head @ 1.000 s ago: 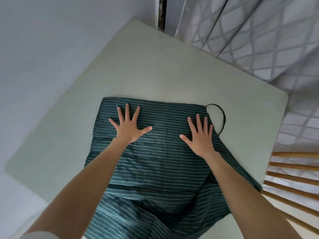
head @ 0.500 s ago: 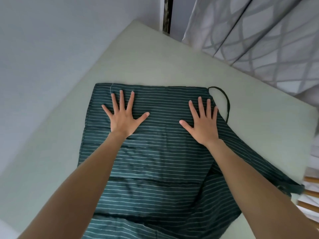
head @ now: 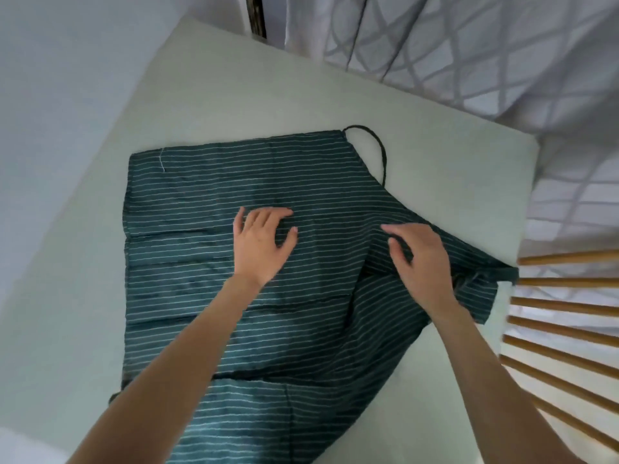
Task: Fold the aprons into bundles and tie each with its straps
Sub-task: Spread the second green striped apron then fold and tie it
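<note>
A dark green apron with thin white stripes (head: pixel 214 202) lies spread flat on a pale table (head: pixel 234 95). Its black neck strap (head: pixel 376 145) loops out at the far right corner. My left hand (head: pixel 259 244) rests near the middle of the cloth with fingers loosely curled, holding nothing. My right hand (head: pixel 420 257) hovers over the apron's right side, where the cloth narrows, fingers bent and apart, and nothing is pinched in them. A folded flap of the apron (head: pixel 482 283) reaches the table's right edge.
A wooden chair back with spindles (head: pixel 562 333) stands at the right, close to the table edge. Patterned grey curtains (head: pixel 469 51) hang behind the table. A plain wall (head: pixel 50 78) runs along the left.
Both hands have drawn back from the apron's far edge toward me. They were pressed flat with fingers spread; now the fingers are curled and the right hand has shifted right.
</note>
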A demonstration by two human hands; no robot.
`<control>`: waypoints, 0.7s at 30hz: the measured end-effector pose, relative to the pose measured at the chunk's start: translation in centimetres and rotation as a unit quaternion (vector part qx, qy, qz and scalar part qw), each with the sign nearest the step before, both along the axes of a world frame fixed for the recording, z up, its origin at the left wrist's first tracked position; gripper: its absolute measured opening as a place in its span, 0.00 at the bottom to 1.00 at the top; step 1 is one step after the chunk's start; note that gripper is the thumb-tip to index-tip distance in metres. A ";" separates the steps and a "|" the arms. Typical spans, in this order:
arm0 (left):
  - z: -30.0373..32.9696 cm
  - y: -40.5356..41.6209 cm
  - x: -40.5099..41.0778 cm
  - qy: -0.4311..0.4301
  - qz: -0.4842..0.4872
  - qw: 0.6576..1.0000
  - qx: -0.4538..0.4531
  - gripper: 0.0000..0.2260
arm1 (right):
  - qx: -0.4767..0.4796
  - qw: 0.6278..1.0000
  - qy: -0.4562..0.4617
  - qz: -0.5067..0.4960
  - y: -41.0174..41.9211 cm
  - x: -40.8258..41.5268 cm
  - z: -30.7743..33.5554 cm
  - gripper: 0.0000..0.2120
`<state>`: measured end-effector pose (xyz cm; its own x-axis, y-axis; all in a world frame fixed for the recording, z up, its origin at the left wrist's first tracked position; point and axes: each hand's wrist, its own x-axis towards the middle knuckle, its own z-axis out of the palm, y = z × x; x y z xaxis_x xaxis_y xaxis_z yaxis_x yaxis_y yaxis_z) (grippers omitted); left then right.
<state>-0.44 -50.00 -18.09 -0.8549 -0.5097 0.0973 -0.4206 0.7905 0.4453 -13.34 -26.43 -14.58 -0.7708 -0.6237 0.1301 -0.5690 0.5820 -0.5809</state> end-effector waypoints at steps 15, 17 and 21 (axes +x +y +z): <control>1.1 23.3 -1.0 -0.158 -0.240 0.957 -0.034 0.25 | 0.240 0.965 0.097 -0.046 15.6 1.0 -2.2 0.29; 1.0 24.0 -0.9 -0.232 -0.221 0.947 -0.029 0.22 | 0.253 0.964 0.084 0.003 15.5 -0.5 -2.3 0.19; 1.8 25.4 0.0 -0.155 -0.191 0.969 0.012 0.07 | 0.219 0.970 0.106 0.017 16.8 -2.1 0.1 0.05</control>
